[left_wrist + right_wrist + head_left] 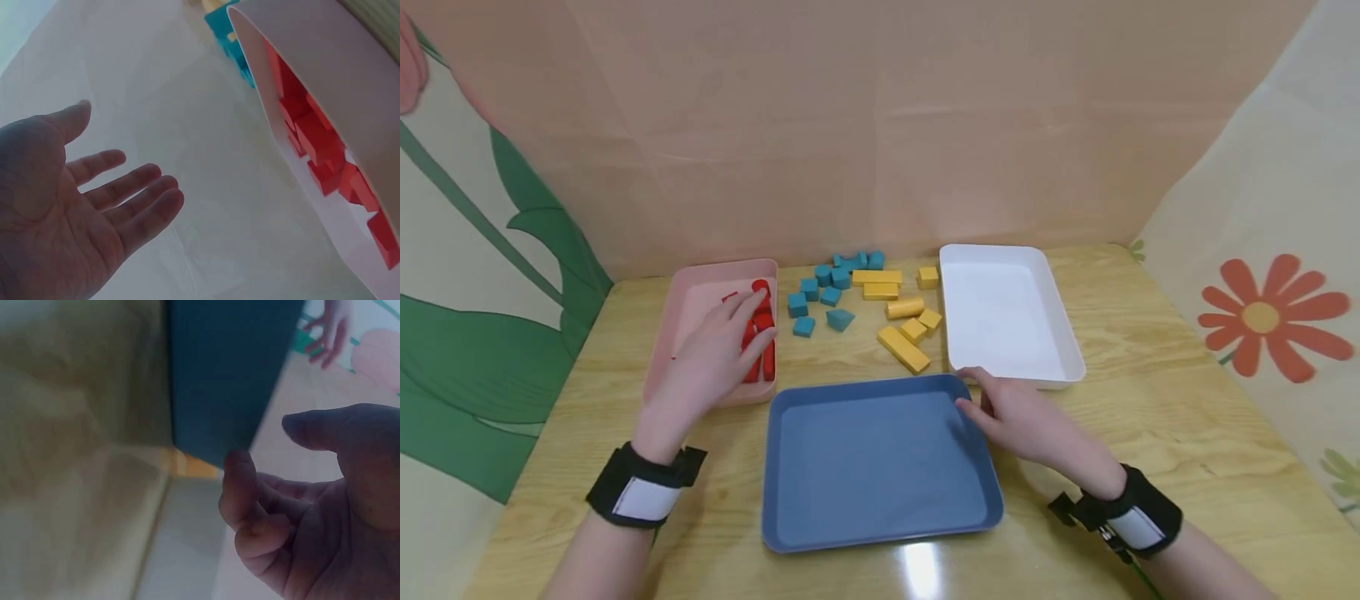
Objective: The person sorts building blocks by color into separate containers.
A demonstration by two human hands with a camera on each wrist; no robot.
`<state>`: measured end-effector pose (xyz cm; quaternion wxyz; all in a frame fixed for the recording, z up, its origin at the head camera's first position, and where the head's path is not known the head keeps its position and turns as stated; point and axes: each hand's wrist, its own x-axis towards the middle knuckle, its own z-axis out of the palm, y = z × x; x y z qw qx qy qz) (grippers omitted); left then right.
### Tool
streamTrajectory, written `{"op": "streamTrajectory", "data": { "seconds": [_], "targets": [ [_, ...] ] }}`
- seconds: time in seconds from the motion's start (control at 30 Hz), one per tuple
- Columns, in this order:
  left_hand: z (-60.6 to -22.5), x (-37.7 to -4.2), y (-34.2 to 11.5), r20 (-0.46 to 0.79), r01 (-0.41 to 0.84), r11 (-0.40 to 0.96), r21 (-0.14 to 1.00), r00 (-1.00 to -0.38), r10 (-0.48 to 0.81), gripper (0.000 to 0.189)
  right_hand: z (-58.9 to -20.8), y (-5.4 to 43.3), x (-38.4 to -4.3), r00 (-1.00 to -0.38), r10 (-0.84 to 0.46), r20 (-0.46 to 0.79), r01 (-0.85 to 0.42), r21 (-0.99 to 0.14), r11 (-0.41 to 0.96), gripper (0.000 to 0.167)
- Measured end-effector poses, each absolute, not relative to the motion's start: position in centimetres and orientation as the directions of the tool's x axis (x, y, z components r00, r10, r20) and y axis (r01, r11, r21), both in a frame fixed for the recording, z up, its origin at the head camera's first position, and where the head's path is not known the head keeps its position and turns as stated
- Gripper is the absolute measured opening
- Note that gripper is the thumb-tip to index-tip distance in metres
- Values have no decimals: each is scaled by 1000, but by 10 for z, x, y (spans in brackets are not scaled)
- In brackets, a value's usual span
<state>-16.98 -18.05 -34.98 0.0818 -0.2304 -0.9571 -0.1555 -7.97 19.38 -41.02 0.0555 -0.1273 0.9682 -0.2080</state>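
Observation:
My left hand point(711, 354) is above the pink tray point(681, 304), its fingers spread and holding nothing. Red blocks point(768, 358) lie along the tray's right side, partly hidden by the hand; the left wrist view shows more red blocks point(319, 137) inside the wall. At the far right corner of the blue tray point(883, 467) is my right hand point(1026, 417). Its index finger is at the rim, but whether it touches cannot be told. In the right wrist view the thumb point(312, 430) stands apart from the loosely bent fingers, with nothing between them.
Blue-green blocks point(840, 319) and yellow blocks point(903, 348) lie loose on the wooden table point(1157, 433) between the pink tray and a white tray point(1000, 308). A beige cloth point(865, 125) hangs behind them. Flower-patterned sheets point(1262, 317) border both sides.

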Motion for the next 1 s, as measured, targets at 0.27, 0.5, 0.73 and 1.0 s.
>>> {"op": "streamTrajectory", "data": {
  "seconds": [0.27, 0.5, 0.73, 1.0],
  "targets": [
    [-356, -196, -146, 71, 496, 829, 258, -865, 496, 60, -428, 186, -77, -972, -215, -95, -150, -455, 878, 52],
    [-377, -218, -128, -54, 513, 842, 169, -848, 527, 51, -438, 177, -79, -966, -225, -125, -151, -433, 888, 59],
    [-394, -235, -109, -72, 531, 842, 92, -840, 538, 55, -440, 169, -80, -958, -249, -141, -177, -392, 903, 67],
    [-393, -253, -75, -140, 543, 837, 70, -825, 548, 49, -438, 170, -82, -960, -232, -157, -158, -381, 911, 68]
  ]
}}
